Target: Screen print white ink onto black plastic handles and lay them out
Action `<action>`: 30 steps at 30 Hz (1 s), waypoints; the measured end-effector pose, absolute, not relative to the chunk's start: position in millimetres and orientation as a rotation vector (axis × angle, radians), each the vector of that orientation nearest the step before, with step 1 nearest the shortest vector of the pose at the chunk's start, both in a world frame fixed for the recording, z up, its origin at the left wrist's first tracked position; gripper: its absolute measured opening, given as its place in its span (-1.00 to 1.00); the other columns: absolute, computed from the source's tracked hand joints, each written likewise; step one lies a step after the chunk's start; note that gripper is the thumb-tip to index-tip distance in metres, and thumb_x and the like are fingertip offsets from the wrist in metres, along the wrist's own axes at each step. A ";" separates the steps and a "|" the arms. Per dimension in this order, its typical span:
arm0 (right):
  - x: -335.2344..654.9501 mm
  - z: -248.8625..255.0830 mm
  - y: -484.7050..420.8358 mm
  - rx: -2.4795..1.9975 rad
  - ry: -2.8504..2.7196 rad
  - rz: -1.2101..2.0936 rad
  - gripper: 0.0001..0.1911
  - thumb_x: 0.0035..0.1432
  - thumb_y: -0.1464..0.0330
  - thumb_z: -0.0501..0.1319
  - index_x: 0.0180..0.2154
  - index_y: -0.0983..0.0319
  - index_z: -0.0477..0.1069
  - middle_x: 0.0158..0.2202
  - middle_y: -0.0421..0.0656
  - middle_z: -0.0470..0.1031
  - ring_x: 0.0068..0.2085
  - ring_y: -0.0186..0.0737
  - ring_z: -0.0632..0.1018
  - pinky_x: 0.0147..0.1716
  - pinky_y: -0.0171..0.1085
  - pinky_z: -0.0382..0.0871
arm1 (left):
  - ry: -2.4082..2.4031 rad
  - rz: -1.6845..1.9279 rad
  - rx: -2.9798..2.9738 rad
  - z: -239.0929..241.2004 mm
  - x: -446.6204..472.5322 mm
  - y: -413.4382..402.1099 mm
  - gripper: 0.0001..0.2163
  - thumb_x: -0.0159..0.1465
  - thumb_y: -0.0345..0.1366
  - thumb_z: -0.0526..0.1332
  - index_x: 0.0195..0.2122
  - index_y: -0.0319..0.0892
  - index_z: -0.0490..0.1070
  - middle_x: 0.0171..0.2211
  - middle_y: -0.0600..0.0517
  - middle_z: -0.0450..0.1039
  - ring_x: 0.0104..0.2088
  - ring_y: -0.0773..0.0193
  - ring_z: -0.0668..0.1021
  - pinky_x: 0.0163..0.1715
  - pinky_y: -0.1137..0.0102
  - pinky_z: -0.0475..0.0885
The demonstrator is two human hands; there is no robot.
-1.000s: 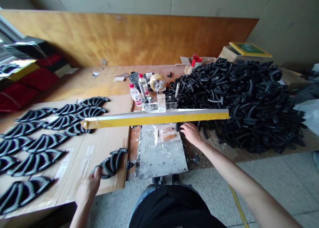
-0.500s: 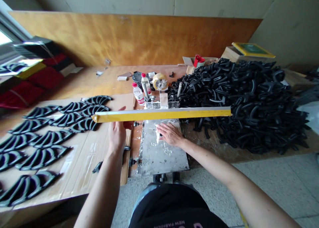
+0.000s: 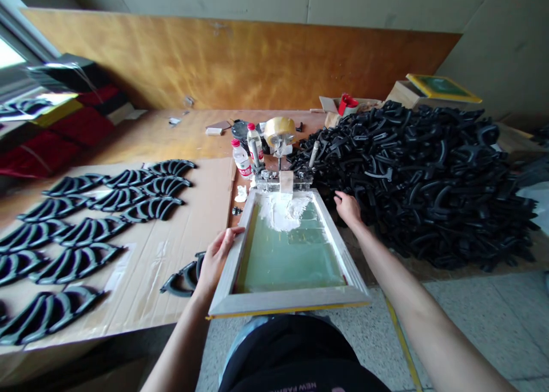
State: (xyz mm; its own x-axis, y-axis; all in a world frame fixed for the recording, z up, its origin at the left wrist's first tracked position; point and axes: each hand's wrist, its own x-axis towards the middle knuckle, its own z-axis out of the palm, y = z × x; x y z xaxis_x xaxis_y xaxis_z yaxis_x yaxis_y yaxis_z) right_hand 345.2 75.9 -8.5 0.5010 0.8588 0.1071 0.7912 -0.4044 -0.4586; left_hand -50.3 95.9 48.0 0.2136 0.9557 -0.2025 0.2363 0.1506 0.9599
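Screen frame (image 3: 287, 302) mid-picture looks stiff and light, so grab the rails, not the inky mesh: left hand (image 3: 215, 259) clamps its left rail, right hand (image 3: 348, 208) open beside it.

Left hand (image 3: 217, 255) grips screen frame (image 3: 291, 302) edge — right hand (image 3: 348, 208) at black parts pile (image 3: 429, 169).

- Screen frame (image 3: 287, 302): one.
- Red-capped bottles (image 3: 241, 160): two.
- Tape roll (image 3: 278, 130): one.
- Black curved parts laid out flat (image 3: 120, 198): roughly thirteen.
- Heaped black parts (image 3: 429, 169): too many to count.
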 end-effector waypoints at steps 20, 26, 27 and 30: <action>236.4 26.3 89.2 -1.297 -2.673 0.322 -0.91 0.08 0.52 0.23 -0.38 0.23 0.43 -0.34 -0.13 0.49 -0.25 -0.19 0.46 -0.28 -0.29 0.27 | 1.368 0.624 1.285 -43.8 -50.2 90.7 -0.36 0.15 0.05 0.25 0.20 -0.18 0.32 -0.33 -0.01 0.54 -0.29 0.15 0.57 -0.26 0.33 0.45; 232.8 7.6 87.1 -1.384 -2.477 0.158 -0.81 0.18 0.57 0.12 -0.28 0.26 0.47 -0.27 -0.08 0.49 -0.17 -0.15 0.44 -0.19 -0.25 0.30 | 1.341 0.585 1.261 -35.0 -49.6 89.2 -0.31 0.15 0.08 0.22 0.25 -0.17 0.24 -0.37 0.03 0.50 -0.35 0.19 0.54 -0.34 0.37 0.42; 232.7 3.7 81.8 -1.352 -2.492 0.160 -0.81 0.18 0.57 0.12 -0.26 0.26 0.47 -0.25 -0.07 0.49 -0.15 -0.15 0.44 -0.17 -0.24 0.30 | 1.345 0.586 1.262 -34.5 -49.7 89.1 -0.31 0.15 0.09 0.22 0.25 -0.16 0.24 -0.39 0.04 0.50 -0.36 0.20 0.54 -0.35 0.38 0.41; 234.8 3.2 74.1 -1.307 -2.505 0.232 -0.87 0.18 0.51 0.18 -0.24 0.24 0.47 -0.26 -0.11 0.50 -0.18 -0.18 0.46 -0.16 -0.26 0.32 | 1.347 0.599 1.256 -31.6 -49.6 89.0 -0.31 0.15 0.09 0.23 0.24 -0.15 0.25 -0.41 0.05 0.49 -0.38 0.21 0.53 -0.39 0.40 0.40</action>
